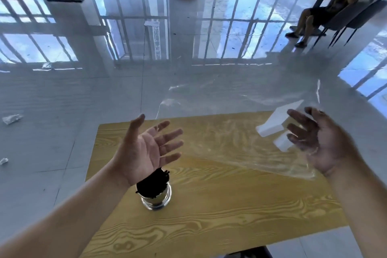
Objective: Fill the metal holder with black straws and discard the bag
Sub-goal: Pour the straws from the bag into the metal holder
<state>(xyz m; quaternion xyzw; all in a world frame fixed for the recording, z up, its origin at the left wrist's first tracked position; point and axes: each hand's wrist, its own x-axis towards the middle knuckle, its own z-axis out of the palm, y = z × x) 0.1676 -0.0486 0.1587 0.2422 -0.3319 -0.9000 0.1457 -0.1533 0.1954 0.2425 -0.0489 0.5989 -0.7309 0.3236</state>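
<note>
Left hand [150, 148]: palm up, fingers spread, holding nothing. Its wrist partly hides the black straws [154, 183] standing in the metal holder [156, 200] on the bench [230, 220]. The clear bag [226, 132] stretches rightward, its edges hard to trace. Right hand [320, 142]: fingers spread, blurred behind the film beside a white card [272, 123] with no legible writing.

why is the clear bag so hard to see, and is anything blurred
Head view: the clear bag shows only as faint glints over the table; the right hand looks dim and smeared behind its film; window glare washes the glossy floor.
</note>
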